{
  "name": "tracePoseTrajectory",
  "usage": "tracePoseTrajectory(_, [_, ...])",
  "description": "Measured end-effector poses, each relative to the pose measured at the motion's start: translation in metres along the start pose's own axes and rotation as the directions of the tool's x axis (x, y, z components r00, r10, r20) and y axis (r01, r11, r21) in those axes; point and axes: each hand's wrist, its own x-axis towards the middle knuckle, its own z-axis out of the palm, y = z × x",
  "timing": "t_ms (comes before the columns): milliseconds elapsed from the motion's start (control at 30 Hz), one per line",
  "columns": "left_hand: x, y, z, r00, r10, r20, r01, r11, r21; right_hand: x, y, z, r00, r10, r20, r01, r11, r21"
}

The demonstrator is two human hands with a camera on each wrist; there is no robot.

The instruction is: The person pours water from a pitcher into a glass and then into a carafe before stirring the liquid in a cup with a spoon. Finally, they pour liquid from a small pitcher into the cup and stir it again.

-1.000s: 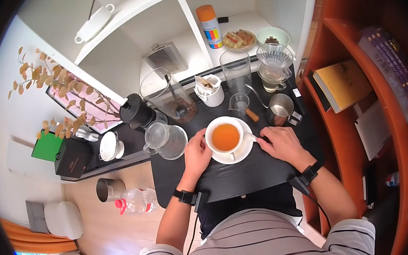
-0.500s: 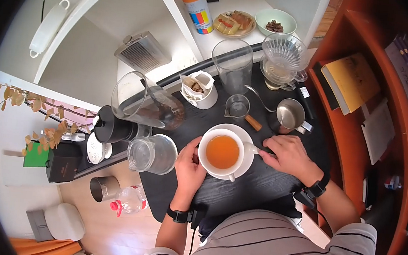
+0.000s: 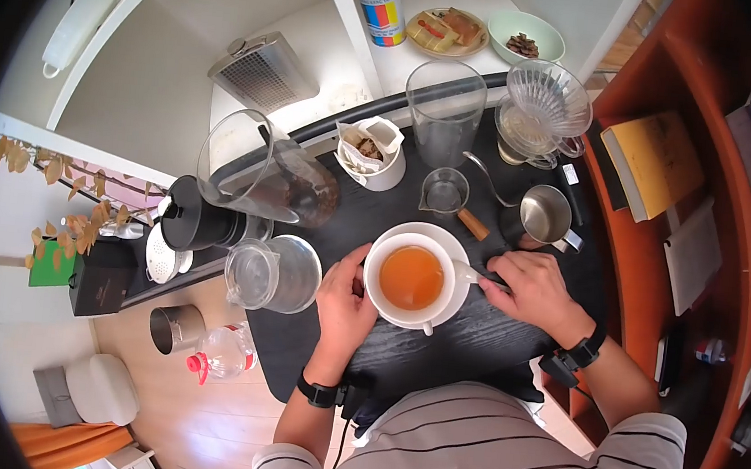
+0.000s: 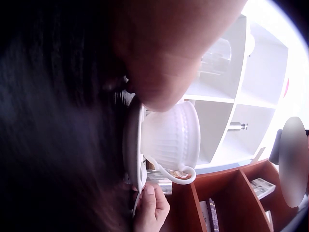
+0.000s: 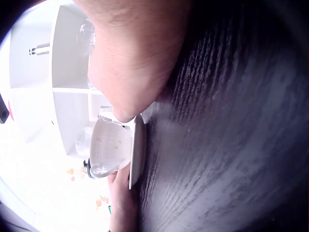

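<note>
A white cup of amber liquid point(image 3: 411, 278) stands on a white saucer point(image 3: 451, 318) on the black table. My left hand point(image 3: 346, 308) holds the saucer's left edge, its thumb and index finger close beside the cup; the cup hides part of this grip. At the right side, my right hand point(image 3: 533, 290) pinches the handle of a white spoon point(image 3: 464, 272) whose bowl rests over the saucer. In the left wrist view the cup point(image 4: 174, 137) is upright, with the right hand point(image 4: 152, 208) at the spoon handle. The right wrist view shows the left hand point(image 5: 124, 200) behind the saucer point(image 5: 138, 152).
Behind the cup are a small glass pitcher point(image 3: 444, 191), a steel jug point(image 3: 544, 216), a tall glass point(image 3: 444, 114), a glass dripper point(image 3: 546, 102) and a white mug point(image 3: 381, 174). A glass server point(image 3: 295, 275) and a black grinder point(image 3: 201, 216) stand at the left.
The head view has turned and moved nearer, so the items look larger and shifted. Both hands stay at the saucer and spoon, with no clear movement of the cup.
</note>
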Motion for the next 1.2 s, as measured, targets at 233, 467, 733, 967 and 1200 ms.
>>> tracePoseTrajectory(233, [0.0, 0.007, -0.002, 0.999, 0.016, -0.029, -0.015, 0.999, 0.033, -0.001, -0.001, 0.002, 0.999, -0.033, -0.016, 0.033, 0.999, -0.019])
tracePoseTrajectory(467, [-0.002, 0.006, -0.003, 0.998, 0.037, -0.047, -0.033, 0.996, 0.086, -0.001, -0.004, 0.003, 0.999, -0.018, -0.035, 0.018, 1.0, 0.011])
tracePoseTrajectory(733, [-0.004, 0.017, -0.009, 0.996, 0.037, -0.086, -0.031, 0.997, 0.069, -0.001, -0.008, 0.003, 0.999, -0.039, -0.033, 0.039, 0.999, -0.014])
tracePoseTrajectory(967, [-0.007, 0.018, -0.012, 0.995, 0.035, -0.095, -0.031, 0.999, 0.043, -0.003, -0.005, 0.008, 0.998, -0.049, -0.03, 0.048, 0.998, -0.031])
tracePoseTrajectory(1200, [-0.011, 0.015, -0.011, 0.992, 0.033, -0.119, -0.027, 0.998, 0.052, -0.005, -0.008, 0.008, 0.994, -0.109, -0.03, 0.109, 0.994, -0.015])
